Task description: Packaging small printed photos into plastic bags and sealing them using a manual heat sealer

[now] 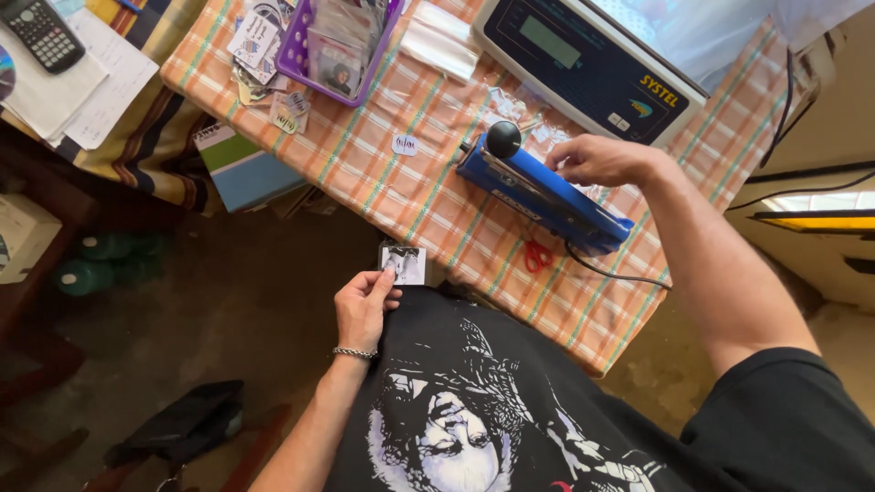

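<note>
Down near the table's edge, the left hand [363, 305] is curled loosely, its thumb and forefinger pinching the lower corner of a small photo card [403, 264] in a clear sleeve. The card is held flat, face up, just off the edge of the checked tablecloth [428, 196], above the person's black printed shirt [474, 410]. A chain bracelet [355, 352] sits on that wrist.

Across the table, the right hand [597, 159] is drawn into a loose fist, fingers bent down and pressed together, resting on the upper side of a blue heat sealer [547, 196]. Whether it grips anything between its fingertips I cannot tell. The sealer lies diagonally on the cloth, its black knob [503, 138] at the far end and a black cable [620, 273] running from its near end. Red-handled scissors [537, 256] lie just beside the sealer, toward the person.

Behind the right hand stands a digital scale [583, 64]. Further left, a purple basket [339, 46] holds more sleeved cards, with loose cards [260, 41] beside it and a small white tag [405, 145] alone on the cloth. A calculator [41, 34] rests on papers at the far left.
</note>
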